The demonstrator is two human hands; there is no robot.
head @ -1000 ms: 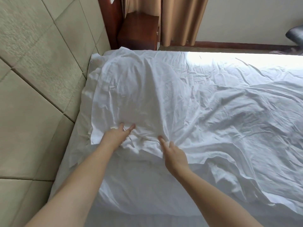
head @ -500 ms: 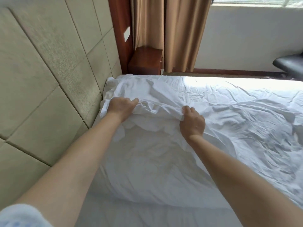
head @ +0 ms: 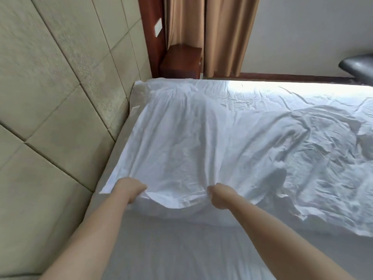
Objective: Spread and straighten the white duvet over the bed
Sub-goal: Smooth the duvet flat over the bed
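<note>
Beside the padded headboard (head: 50, 98), both hands grip the duvet (head: 222, 138) edge.

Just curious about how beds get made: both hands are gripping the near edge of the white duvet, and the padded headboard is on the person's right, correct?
Not quite. The head view shows the padded headboard on the person's left, not the right. The rest holds: the left hand and the right hand both grip the near edge of the white duvet.
</note>
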